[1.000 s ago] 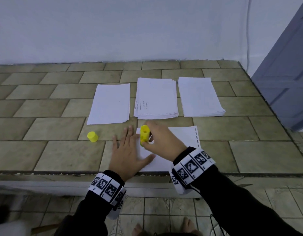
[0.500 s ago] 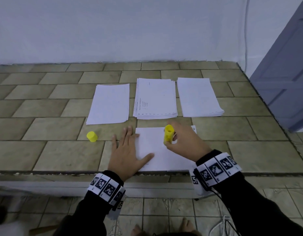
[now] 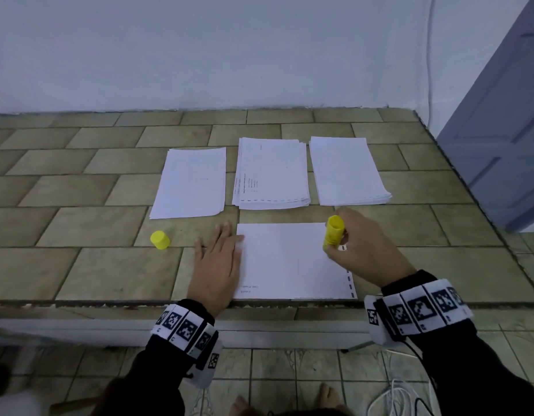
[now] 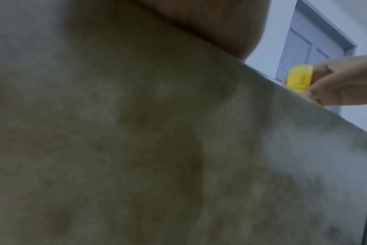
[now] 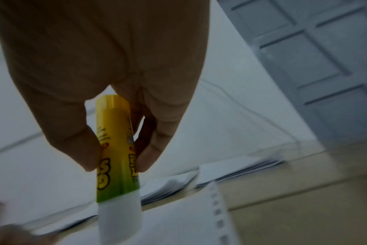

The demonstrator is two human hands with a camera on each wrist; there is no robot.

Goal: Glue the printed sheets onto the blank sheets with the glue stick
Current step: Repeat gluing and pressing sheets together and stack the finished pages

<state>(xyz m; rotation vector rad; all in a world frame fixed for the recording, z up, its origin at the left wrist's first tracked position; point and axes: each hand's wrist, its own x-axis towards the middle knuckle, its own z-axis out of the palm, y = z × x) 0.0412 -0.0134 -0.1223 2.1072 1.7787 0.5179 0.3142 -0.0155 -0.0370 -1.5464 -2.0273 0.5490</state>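
Right hand point(image 3: 367, 253) grips glue stick point(image 3: 334, 231) upright on sheet point(image 3: 286, 259).

This looks like a room in a home. A tiled tabletop point(image 3: 79, 223) stands against a plain white wall point(image 3: 229, 49). A grey panelled door point(image 3: 499, 139) is on the right, and bare feet point(image 3: 328, 396) stand on the tiled floor point(image 3: 274, 364).

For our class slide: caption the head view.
Right hand rubs the glue stick across a sheet pinned by the left hand.

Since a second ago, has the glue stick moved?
Yes. The glue stick, gripped by the right hand, travelled rightward along the sheet, away from the left hand.
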